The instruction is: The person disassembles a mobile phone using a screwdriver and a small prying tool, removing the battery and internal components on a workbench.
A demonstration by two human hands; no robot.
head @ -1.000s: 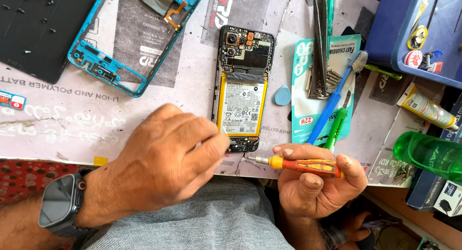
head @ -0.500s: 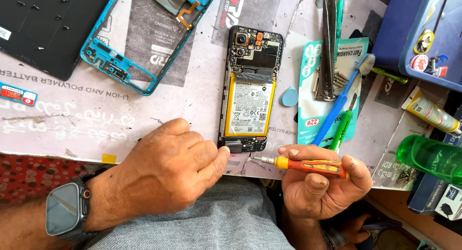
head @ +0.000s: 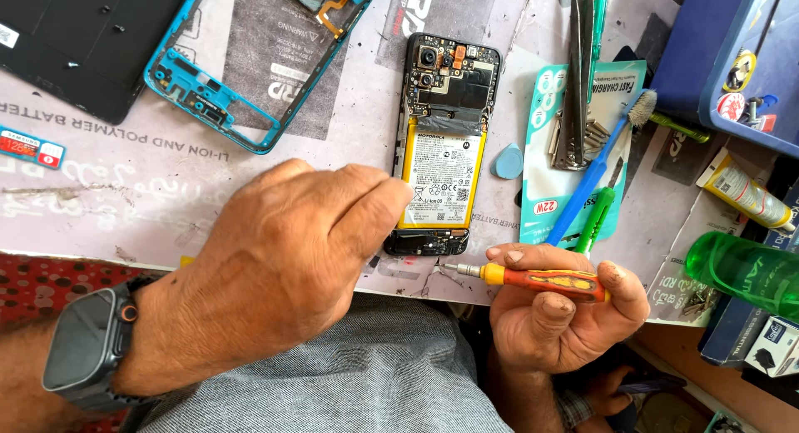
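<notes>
1. At the far left, on our left wrist, we wear a dark smartwatch (head: pixel 83 350).
2. Up in the left corner lies a black panel (head: pixel 75 42), and just beside it a blue phone frame (head: pixel 208 108), both flat on the printed mat (head: pixel 125 183).
3. Our left hand (head: pixel 283 258) lies knuckles up on the mat, fingers curled narrow, the fingertips touching the lower left edge of the phone (head: pixel 441 141). We cannot tell whether anything is pinched beneath them.
4. The phone lies face down near the middle of the mat, its back off, with the cameras at the far end, the battery (head: pixel 441 179) in the middle and a dark cover at the near end.
5. Our right hand (head: pixel 566 316) is closed around an orange screwdriver (head: pixel 533 279), which lies nearly level with its tip pointing left, just below the phone's near end and not touching it.
6. Right of the phone lie a blue pick (head: pixel 508 161), a blue toothbrush (head: pixel 599 171), metal tweezers (head: pixel 578 75) and a green tool (head: pixel 595 221).
7. At the far right we see a yellow tube (head: pixel 745 187), a green bottle (head: pixel 745 271) and a blue tray (head: pixel 749 50).
</notes>
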